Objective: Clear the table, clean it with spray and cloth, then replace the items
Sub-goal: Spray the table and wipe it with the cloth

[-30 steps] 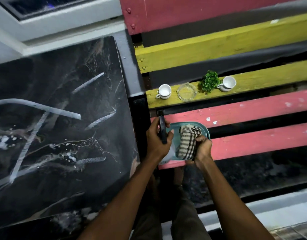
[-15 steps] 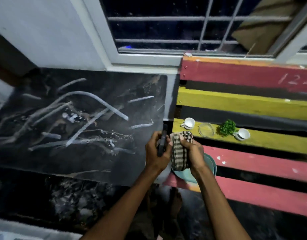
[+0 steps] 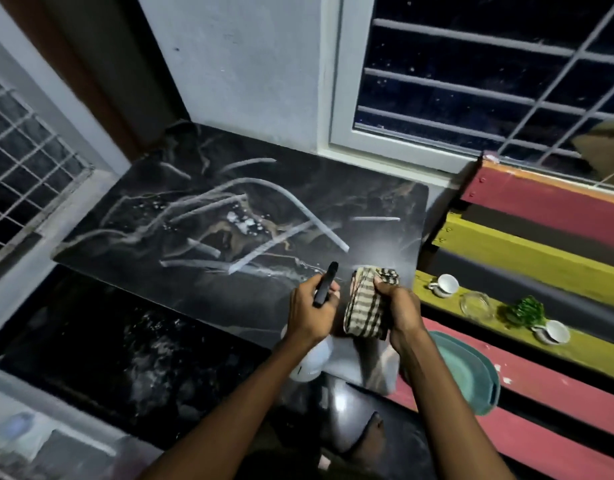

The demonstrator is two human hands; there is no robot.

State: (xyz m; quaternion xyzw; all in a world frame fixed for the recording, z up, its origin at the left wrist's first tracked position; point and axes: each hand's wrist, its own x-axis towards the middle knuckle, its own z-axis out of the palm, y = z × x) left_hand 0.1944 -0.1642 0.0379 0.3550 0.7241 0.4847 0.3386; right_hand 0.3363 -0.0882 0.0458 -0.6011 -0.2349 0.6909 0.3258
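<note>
A dark marble-patterned table top (image 3: 180, 271) fills the middle of the head view, with small white flecks near its centre. My left hand (image 3: 310, 315) grips a spray bottle (image 3: 312, 363) by its black trigger head over the table's near right corner; the white bottle body hangs below my wrist. Right beside it, my right hand (image 3: 399, 311) holds a folded beige-and-black checked cloth (image 3: 366, 308). On the slatted bench to the right stand two white cups (image 3: 445, 285) (image 3: 555, 332), a glass ashtray (image 3: 477, 305) and a small green plant (image 3: 525, 311).
A teal tray (image 3: 471, 374) lies on a pink slat of the bench (image 3: 558, 393), just right of my right forearm. Barred windows stand behind the table and on the left wall. A dark speckled floor shows below the table's near edge.
Both hands rose from the teal tray on the bench and swung left over the table's corner, carrying cloth and spray bottle. The camera view turned up and left toward the table.
</note>
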